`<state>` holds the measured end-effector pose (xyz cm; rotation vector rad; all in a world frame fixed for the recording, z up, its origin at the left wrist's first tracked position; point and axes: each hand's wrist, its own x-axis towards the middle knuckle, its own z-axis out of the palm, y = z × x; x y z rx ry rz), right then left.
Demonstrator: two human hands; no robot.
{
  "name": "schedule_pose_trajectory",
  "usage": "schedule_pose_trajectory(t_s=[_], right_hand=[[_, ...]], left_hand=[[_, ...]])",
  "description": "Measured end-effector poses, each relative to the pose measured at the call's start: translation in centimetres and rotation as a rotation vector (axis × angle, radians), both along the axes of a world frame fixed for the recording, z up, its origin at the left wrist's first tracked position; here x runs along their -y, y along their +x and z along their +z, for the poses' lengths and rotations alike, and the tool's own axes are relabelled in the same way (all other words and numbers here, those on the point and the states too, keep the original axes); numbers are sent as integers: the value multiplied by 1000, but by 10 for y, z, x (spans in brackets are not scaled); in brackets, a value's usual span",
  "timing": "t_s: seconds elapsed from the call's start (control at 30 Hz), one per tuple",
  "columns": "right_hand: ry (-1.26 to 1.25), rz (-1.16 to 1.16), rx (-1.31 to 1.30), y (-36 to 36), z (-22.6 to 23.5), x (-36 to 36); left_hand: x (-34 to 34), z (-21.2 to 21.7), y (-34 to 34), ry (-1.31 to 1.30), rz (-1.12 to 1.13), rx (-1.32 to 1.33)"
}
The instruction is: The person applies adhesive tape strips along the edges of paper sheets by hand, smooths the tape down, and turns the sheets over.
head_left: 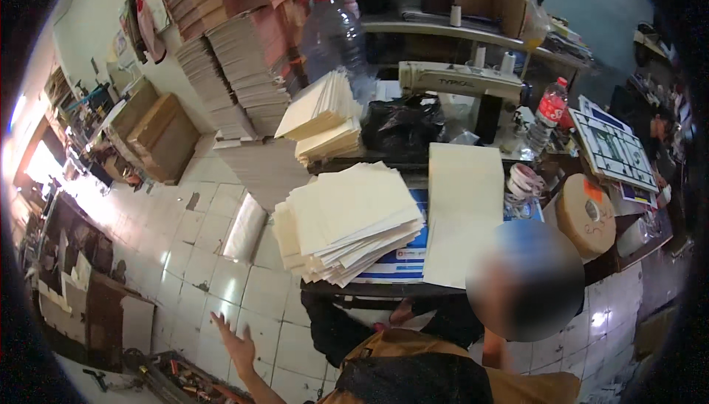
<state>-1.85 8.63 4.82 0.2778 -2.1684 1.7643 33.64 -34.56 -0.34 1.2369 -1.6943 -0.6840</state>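
Note:
My left hand [235, 345] is held out over the tiled floor, left of the table edge. Its fingers are spread and nothing is in them. From the lower edge my right forearm [495, 351] rises towards the table's front edge. A round blurred patch hides most of my right hand, so its fingers do not show. Nearest to it lies a long cream sheet [464, 208], flat on the table. To that sheet's left is a fanned, uneven pile of cream sheets [354, 212], resting on a blue-and-white printed surface [395, 265].
Another cream stack [322, 116] stands behind, beside a black plastic bag [402, 123]. A sewing machine [458, 79] is at the back. On the right are a red-capped bottle [548, 108], a large tape roll [587, 216] and smaller rolls [524, 181]. Tall paper stacks [236, 72] rise at the back left.

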Motion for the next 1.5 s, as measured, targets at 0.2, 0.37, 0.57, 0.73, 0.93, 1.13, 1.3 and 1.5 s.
schedule_pose_trajectory(t_s=[0.2, 0.37, 0.57, 0.73, 0.93, 1.13, 1.3, 1.5], right_hand=[[99, 2, -62, 1, -1, -8], [159, -42, -107, 4, -16, -11], [248, -81, 19, 13, -20, -39], [307, -45, -19, 9, -22, -68], [243, -64, 45, 6, -35, -48], [49, -4, 85, 13, -20, -33], [93, -69, 31, 16, -18, -36], [105, -84, 30, 4, -24, -52]], left_hand=[[-110, 171, -139, 713, -1236, -1143], [-217, 246, -192, 1481, -1284, -1330], [-284, 248, -252, 1747, -2001, -1193], [-294, 246, -263, 1627, -2135, -1272], [-242, 214, -253, 1134, -1619, -967], [-232, 83, -284, 223, -1207, -98], [-270, 25, -298, -348, -1161, 291], [-278, 9, -315, -360, -1196, 680]])
